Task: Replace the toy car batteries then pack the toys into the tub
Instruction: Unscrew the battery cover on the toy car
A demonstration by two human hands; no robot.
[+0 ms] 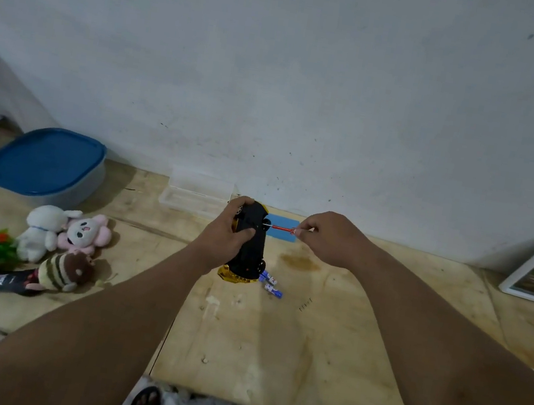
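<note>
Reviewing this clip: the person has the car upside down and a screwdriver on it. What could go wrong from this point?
1. The left hand holds the toy car in the air, so the thin red screwdriver pinched by the right hand could slip off.
2. A loosened screw could drop onto the wooden board and be hard to find.
3. The loose batteries lie right under the car and might get knocked away.

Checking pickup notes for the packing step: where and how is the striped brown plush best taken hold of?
Take the striped plush round its fat middle, coming from above. It lies on its side on the floor, and the body is its widest and softest part. The pink plush and the white plush crowd its far side and a dark packet lies against its near side, so the top is freest.
</note>
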